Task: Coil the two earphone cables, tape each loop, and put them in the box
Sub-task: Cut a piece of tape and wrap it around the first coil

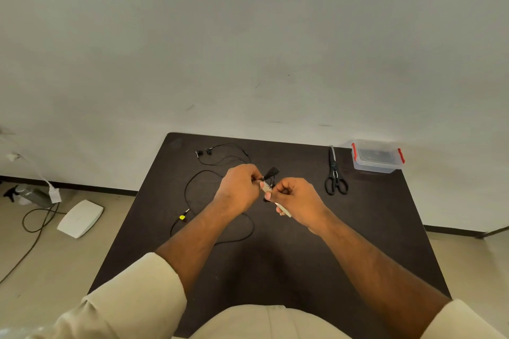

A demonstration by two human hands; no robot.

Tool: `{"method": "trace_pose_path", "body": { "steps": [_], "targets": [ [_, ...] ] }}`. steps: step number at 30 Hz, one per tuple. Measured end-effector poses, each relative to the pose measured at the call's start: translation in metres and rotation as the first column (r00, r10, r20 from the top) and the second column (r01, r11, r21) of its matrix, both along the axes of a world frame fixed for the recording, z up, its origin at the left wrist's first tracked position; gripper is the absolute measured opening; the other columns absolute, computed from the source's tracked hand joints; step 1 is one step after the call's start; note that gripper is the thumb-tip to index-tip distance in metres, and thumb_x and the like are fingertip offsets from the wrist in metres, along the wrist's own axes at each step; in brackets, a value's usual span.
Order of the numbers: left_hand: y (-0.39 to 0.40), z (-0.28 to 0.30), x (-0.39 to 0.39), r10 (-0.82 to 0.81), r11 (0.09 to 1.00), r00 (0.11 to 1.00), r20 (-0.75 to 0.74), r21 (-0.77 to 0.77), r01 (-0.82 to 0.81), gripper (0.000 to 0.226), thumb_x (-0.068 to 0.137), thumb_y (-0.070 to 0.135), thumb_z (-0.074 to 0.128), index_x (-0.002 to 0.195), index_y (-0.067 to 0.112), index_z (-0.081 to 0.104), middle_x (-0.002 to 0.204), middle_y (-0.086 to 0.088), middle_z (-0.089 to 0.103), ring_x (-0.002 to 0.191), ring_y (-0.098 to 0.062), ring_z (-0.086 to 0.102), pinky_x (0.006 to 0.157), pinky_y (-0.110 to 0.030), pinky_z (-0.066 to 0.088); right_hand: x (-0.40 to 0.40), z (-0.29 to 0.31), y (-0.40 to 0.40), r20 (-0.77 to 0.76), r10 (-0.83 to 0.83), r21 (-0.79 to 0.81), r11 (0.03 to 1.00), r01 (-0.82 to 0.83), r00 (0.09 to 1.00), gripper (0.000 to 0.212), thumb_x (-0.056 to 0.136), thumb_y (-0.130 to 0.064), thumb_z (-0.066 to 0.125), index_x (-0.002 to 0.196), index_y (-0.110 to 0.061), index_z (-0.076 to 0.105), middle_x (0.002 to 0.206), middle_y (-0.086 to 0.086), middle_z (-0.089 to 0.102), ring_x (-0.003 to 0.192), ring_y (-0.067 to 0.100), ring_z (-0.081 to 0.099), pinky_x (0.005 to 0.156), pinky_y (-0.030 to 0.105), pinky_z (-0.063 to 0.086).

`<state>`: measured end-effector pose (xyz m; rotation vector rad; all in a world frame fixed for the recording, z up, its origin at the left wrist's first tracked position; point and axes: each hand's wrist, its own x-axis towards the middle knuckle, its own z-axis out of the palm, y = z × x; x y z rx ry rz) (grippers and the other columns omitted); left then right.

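Fingers of our left hand (241,187) curl tight around a small coiled earphone cable (271,175), pinching the bundle so its loops poke out past the knuckles, while our right hand (296,197) pinches a pale strip of tape (283,210) just beside the coil, above the dark table (275,270). We judge the cable light, thin and springy: it will uncoil if our grip loosens, so we hold it across the gathered middle, where the tape must wrap. The tape looks limp and likely sticky, best held by its ends.

Counting, we see two earphone cables: the coiled one in hand, and a second cable (192,187) lying loose on the table to the left, its earbuds (203,152) at the far edge and its plug (183,216) nearer us. One pair of scissors (335,176) lies to the right, and one clear box (376,157) with red clips sits at the far right corner.
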<state>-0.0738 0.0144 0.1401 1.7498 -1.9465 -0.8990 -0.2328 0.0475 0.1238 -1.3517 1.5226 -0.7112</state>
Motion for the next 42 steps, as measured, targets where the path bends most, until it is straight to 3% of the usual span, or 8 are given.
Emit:
{"method": "trace_pose_path", "body": {
  "steps": [4, 7, 11, 20, 26, 30, 35, 42],
  "targets": [
    [-0.005, 0.001, 0.006, -0.032, 0.999, 0.999, 0.010, -0.014, 0.032, 0.003, 0.094, 0.017, 0.052, 0.091, 0.018, 0.054, 0.084, 0.001, 0.059, 0.070, -0.013, 0.054, 0.058, -0.026, 0.041, 0.000, 0.003, 0.003, -0.043, 0.023, -0.011, 1.000, -0.023, 0.999, 0.016, 0.081, -0.027, 0.075, 0.085, -0.017, 0.065, 0.089, 0.000, 0.068, 0.069, 0.010, 0.066, 0.061, 0.023, 0.056],
    [-0.003, 0.003, 0.006, -0.141, 0.990, 0.990, -0.020, 0.025, 0.141, 0.005, 0.095, 0.014, 0.047, 0.095, 0.018, 0.050, 0.088, -0.003, 0.064, 0.077, -0.017, 0.061, 0.064, -0.030, 0.049, -0.003, 0.008, 0.004, -0.083, 0.163, -0.005, 0.986, -0.164, 0.983, 0.033, 0.078, -0.028, 0.076, 0.100, -0.041, 0.055, 0.102, -0.018, 0.056, 0.092, 0.008, 0.062, 0.065, 0.019, 0.048],
    [-0.001, 0.007, 0.003, -0.199, 0.979, 0.976, -0.088, 0.024, 0.202, 0.009, 0.094, 0.011, 0.052, 0.095, 0.019, 0.056, 0.086, -0.002, 0.064, 0.076, -0.017, 0.061, 0.063, -0.027, 0.050, 0.000, 0.015, 0.006, 0.117, 0.156, 0.125, 0.977, -0.171, 0.981, 0.015, 0.093, -0.049, 0.054, 0.085, -0.056, 0.065, 0.093, -0.022, 0.063, 0.061, 0.008, 0.061, 0.055, 0.023, 0.052],
    [-0.006, 0.017, 0.008, -0.144, 0.986, 0.953, -0.265, 0.043, 0.161, 0.024, 0.081, 0.012, 0.075, 0.101, 0.023, 0.072, 0.083, 0.003, 0.072, 0.077, -0.014, 0.068, 0.071, -0.029, 0.059, -0.001, 0.018, 0.007, 0.262, -0.039, 0.126, 0.992, 0.005, 0.964, 0.020, 0.084, -0.027, 0.074, 0.104, -0.029, 0.069, 0.118, -0.005, 0.060, 0.108, 0.021, 0.059, 0.062, 0.040, 0.061],
    [-0.007, 0.019, 0.007, -0.108, 0.991, 0.941, -0.321, 0.045, 0.130, 0.014, 0.073, 0.015, 0.081, 0.082, 0.024, 0.077, 0.074, 0.013, 0.072, 0.069, 0.003, 0.064, 0.063, -0.018, 0.049, -0.001, 0.024, 0.010, 0.339, -0.164, 0.251, 0.965, 0.079, 0.926, 0.029, 0.082, -0.039, 0.074, 0.098, -0.016, 0.073, 0.094, 0.005, 0.070, 0.088, 0.024, 0.065, 0.069, 0.043, 0.060],
    [-0.006, 0.021, 0.007, -0.162, 0.963, 0.918, -0.362, 0.147, 0.227, 0.017, 0.076, 0.013, 0.079, 0.091, 0.018, 0.075, 0.084, 0.003, 0.075, 0.081, -0.011, 0.069, 0.072, -0.030, 0.057, -0.004, 0.023, 0.006, 0.343, -0.261, 0.266, 0.948, 0.173, 0.902, 0.030, 0.089, -0.036, 0.066, 0.093, -0.006, 0.072, 0.082, 0.010, 0.070, 0.072, 0.019, 0.063, 0.058, 0.031, 0.055],
    [-0.007, 0.026, 0.008, -0.021, 0.897, 0.868, -0.497, 0.373, 0.235, 0.021, 0.093, 0.025, 0.062, 0.097, 0.009, 0.075, 0.092, -0.016, 0.073, 0.075, -0.017, 0.067, 0.078, -0.032, 0.057, -0.011, 0.018, 0.004, 0.283, -0.240, 0.180, 0.964, 0.194, 0.929, 0.027, 0.091, -0.037, 0.063, 0.093, -0.011, 0.070, 0.099, 0.016, 0.070, 0.075, 0.018, 0.060, 0.061, 0.029, 0.055],
    [-0.011, 0.023, 0.003, -0.043, 0.969, 0.934, -0.355, 0.214, 0.126, 0.004, 0.077, 0.012, 0.078, 0.080, 0.013, 0.077, 0.070, 0.006, 0.073, 0.062, 0.001, 0.064, 0.058, -0.014, 0.048, -0.009, 0.016, 0.008, 0.335, -0.208, 0.222, 0.965, 0.137, 0.919, 0.025, 0.092, -0.034, 0.064, 0.094, -0.010, 0.071, 0.083, 0.017, 0.068, 0.069, 0.023, 0.059, 0.059, 0.033, 0.054]
  ]
}}
